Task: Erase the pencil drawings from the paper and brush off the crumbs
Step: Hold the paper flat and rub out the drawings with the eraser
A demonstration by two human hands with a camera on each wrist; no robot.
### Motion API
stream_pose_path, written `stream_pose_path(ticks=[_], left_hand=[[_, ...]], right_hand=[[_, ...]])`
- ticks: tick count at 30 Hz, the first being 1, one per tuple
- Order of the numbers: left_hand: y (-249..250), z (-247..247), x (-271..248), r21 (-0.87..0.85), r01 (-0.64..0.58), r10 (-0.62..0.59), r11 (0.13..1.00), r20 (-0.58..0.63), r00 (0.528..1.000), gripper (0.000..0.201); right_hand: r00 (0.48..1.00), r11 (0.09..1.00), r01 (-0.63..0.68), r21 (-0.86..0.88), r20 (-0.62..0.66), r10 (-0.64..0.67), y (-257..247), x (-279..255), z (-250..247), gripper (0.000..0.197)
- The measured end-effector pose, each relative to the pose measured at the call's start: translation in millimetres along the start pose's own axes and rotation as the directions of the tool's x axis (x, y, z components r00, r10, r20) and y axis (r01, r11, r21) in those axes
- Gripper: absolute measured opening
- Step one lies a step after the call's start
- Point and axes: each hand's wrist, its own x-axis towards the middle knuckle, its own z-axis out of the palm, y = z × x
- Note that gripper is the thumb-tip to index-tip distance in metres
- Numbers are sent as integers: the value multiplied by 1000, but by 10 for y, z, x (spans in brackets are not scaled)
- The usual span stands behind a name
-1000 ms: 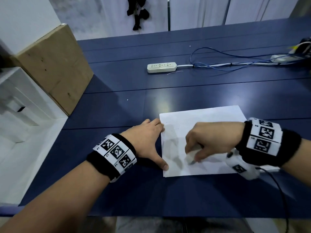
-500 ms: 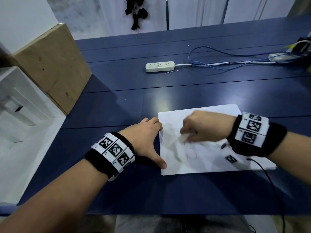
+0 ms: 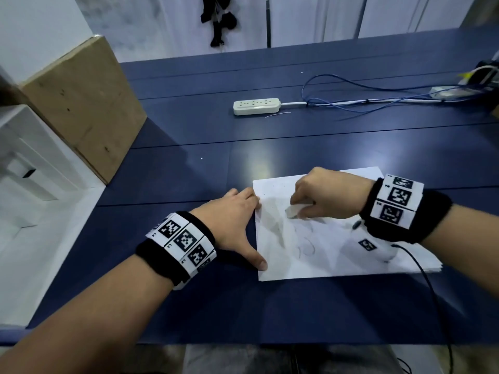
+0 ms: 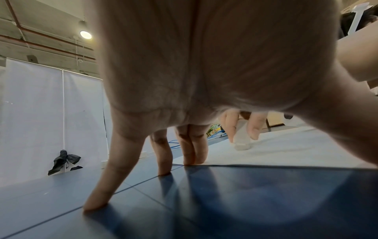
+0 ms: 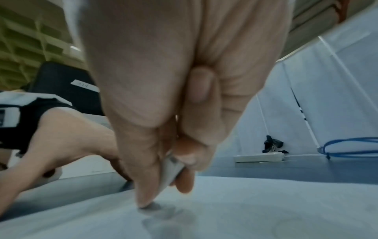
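Observation:
A white sheet of paper [image 3: 332,255] lies on the dark blue table [image 3: 189,168]. Faint pencil loops [image 3: 306,248] show near its middle. My right hand [image 3: 321,198] pinches a white eraser [image 3: 293,211] between thumb and fingers and presses its tip on the upper left part of the sheet. The eraser [image 4: 241,140] also shows in the left wrist view, and the eraser [image 5: 169,171] in the right wrist view. My left hand [image 3: 235,225] lies spread on the table at the paper's left edge, with two fingertips [image 4: 193,159] and the thumb on that edge.
A white power strip [image 3: 256,106] with blue cables [image 3: 351,101] lies at the back of the table. A cardboard box [image 3: 81,103] stands at the left, with a white shelf unit [image 3: 27,168] beside it. A black cable [image 3: 432,292] trails from my right wrist.
My right hand with the eraser has moved from the sheet's lower left up toward its top left, uncovering the pencil loops. My left hand has stayed in place.

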Motion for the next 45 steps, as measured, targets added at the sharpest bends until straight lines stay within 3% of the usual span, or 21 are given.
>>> stream_pose_path(ticks=[2, 4, 6, 8, 11, 14, 16, 18, 20, 24, 26, 27, 30, 32, 34, 37, 40, 42, 45], left_hand=[[-2, -4, -2, -4, 0, 0, 1000, 1, 1000, 121], [-4, -3, 7, -7, 0, 0, 1000, 2, 1000, 124], [-4, 1, 18, 0, 1, -1, 1000, 5, 1000, 125], [0, 5, 24, 4, 3, -3, 1000, 6, 1000, 125], [4, 3, 11, 2, 4, -4, 1000, 2, 1000, 122], [8, 1, -1, -2, 4, -4, 1000, 0, 1000, 119], [7, 0, 1, 2, 0, 0, 1000, -4, 1000, 121], [3, 1, 6, 2, 2, -2, 1000, 2, 1000, 124], [5, 0, 8, 4, 3, -3, 1000, 5, 1000, 126], [9, -4, 6, 3, 3, -3, 1000, 7, 1000, 125], [11, 1, 1, -9, 2, -2, 1000, 4, 1000, 124], [7, 5, -2, -15, 2, -2, 1000, 5, 1000, 125], [-9, 9, -1, -25, 6, -6, 1000, 2, 1000, 129], [-5, 7, 9, -20, 1, -1, 1000, 1, 1000, 128], [0, 7, 16, -13, 0, 0, 1000, 8, 1000, 128], [2, 3, 10, -7, 6, -6, 1000, 9, 1000, 124], [3, 10, -8, -18, 7, -7, 1000, 3, 1000, 120], [-5, 8, -5, -27, 10, -10, 1000, -1, 1000, 124], [-13, 23, 9, -31, 8, -8, 999, 3, 1000, 128]], right_hand=[[997, 997, 73, 24, -8, -73, -29, -54, 28, 19], [972, 969, 197, 150, 100, -213, -174, -190, 17, 19], [932, 940, 226, 254, 226, -285, -302, -287, 31, 22], [939, 948, 210, 238, 219, -263, -275, -251, 37, 23], [990, 991, 90, 102, 103, -101, -100, -66, 14, 22], [1000, 1000, 7, 17, 18, -8, 4, -20, 39, 27], [994, 994, 108, 35, 28, -109, -83, -113, 55, 29], [959, 964, 219, 151, 147, -241, -230, -238, 42, 24], [928, 946, 230, 228, 241, -283, -307, -288, 30, 22], [985, 992, 115, 45, 124, -119, -130, -102, 12, 20], [999, 999, -26, -31, 45, 28, 24, -36, -7, 31], [999, 999, -41, -36, 22, 41, 76, -41, 11, 35], [988, 992, 112, 52, 100, -117, -87, -213, 18, 37], [935, 960, 207, 189, 250, -251, -294, -362, 6, 26], [909, 945, 258, 201, 281, -308, -343, -374, 16, 23], [979, 988, 155, 27, 133, -157, -160, -140, 18, 27], [1000, 998, 5, -62, 26, -3, 59, -30, 16, 29], [995, 994, 99, -34, 28, -98, -36, -116, 11, 24], [933, 954, 261, 145, 217, -288, -325, -345, -3, 23]])
